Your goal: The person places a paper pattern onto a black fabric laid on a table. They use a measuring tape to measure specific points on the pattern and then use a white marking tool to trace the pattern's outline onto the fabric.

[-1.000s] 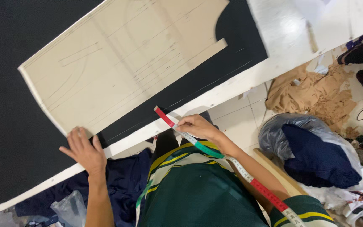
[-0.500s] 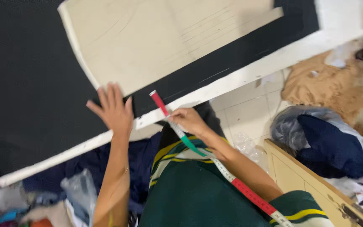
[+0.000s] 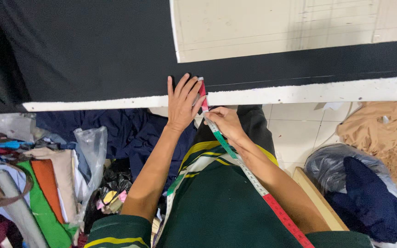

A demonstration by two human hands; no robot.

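My left hand (image 3: 182, 103) rests at the front edge of the white table (image 3: 327, 91), fingers together and touching the red end of a measuring tape (image 3: 235, 158) on the black fabric (image 3: 83, 50). Right beside it, my right hand (image 3: 225, 122) pinches the tape where it turns from red to white. From there the tape runs down over my green striped shirt toward my right shoulder. A beige paper pattern (image 3: 276, 25) lies flat on the fabric just above both hands.
Below the table at left lie dark blue cloth (image 3: 129, 131), a clear plastic bag (image 3: 90, 151) and folded orange and green fabrics (image 3: 47, 193). At right are tan cloth (image 3: 382, 133), a bag of navy fabric (image 3: 359, 188) and a wooden edge (image 3: 318, 197) on the tiled floor.
The view has swung so the table edge now runs level. My left hand slid right along the edge to meet the tape's red end; my right hand kept its pinch on the tape.
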